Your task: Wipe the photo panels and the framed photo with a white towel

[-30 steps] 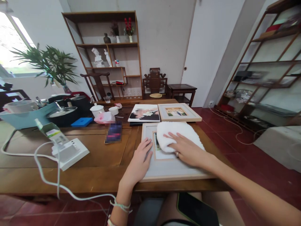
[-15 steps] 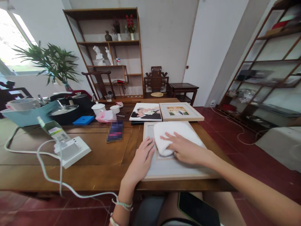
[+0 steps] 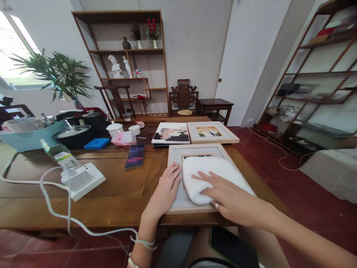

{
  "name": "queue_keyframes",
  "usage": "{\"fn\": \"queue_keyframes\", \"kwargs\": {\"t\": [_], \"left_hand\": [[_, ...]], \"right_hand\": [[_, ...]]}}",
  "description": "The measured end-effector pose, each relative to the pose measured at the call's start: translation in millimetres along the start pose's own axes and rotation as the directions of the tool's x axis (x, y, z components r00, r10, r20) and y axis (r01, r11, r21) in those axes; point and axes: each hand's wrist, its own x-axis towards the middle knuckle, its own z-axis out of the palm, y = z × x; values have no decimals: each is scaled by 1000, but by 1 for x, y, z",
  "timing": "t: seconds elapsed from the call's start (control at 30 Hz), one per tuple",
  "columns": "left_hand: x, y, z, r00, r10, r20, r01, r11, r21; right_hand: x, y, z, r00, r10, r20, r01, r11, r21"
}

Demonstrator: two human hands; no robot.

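Note:
A picture frame [image 3: 173,206] with pale wood edges lies flat on the table, close to me. My left hand [image 3: 166,188] rests over its left edge, fingers stretched out and lying on the frame. A folded white towel [image 3: 214,165] covers much of the frame's right and middle. My right hand [image 3: 225,195] presses on this towel, its upper fingers spread over the top and the lower part of the hand at the towel's near edge. Only the upper strip of the small picture [image 3: 197,156] inside the frame shows above the towel.
Behind lie a second framed picture [image 3: 213,140] and a photo panel [image 3: 170,133]. Leftward are a blurred-out phone-like item [image 3: 134,155], an opened white box [image 3: 88,180], a white cable [image 3: 55,211] and a blue box [image 3: 96,143]. A dark phone [image 3: 232,247] rests on my lap.
My right hand has drawn the towel toward me and a little right over the frame, baring the picture's upper strip. The left hand stays on the frame's edge.

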Motion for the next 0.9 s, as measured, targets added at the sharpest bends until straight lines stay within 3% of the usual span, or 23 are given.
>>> {"fn": "queue_keyframes", "kwargs": {"t": [0.2,0.33,0.53,0.77,0.9], "left_hand": [[-1,1,0,1000,-16,-11,16,1000,-11],[-2,2,-2,998,-37,-57,34,998,-53],[-2,6,-3,995,-29,-93,23,998,-67],[-1,3,-1,995,-8,-100,0,997,-82],[-1,4,-2,994,9,-106,-17,997,-77]], "right_hand": [[39,53,6,985,71,-155,-98,980,-175],[75,65,-1,974,89,-210,-140,959,-245],[91,34,-1,997,-80,-16,73,962,-262],[45,-11,0,986,-150,80,163,967,-196],[21,-21,1,980,-189,63,196,971,-136]]}}
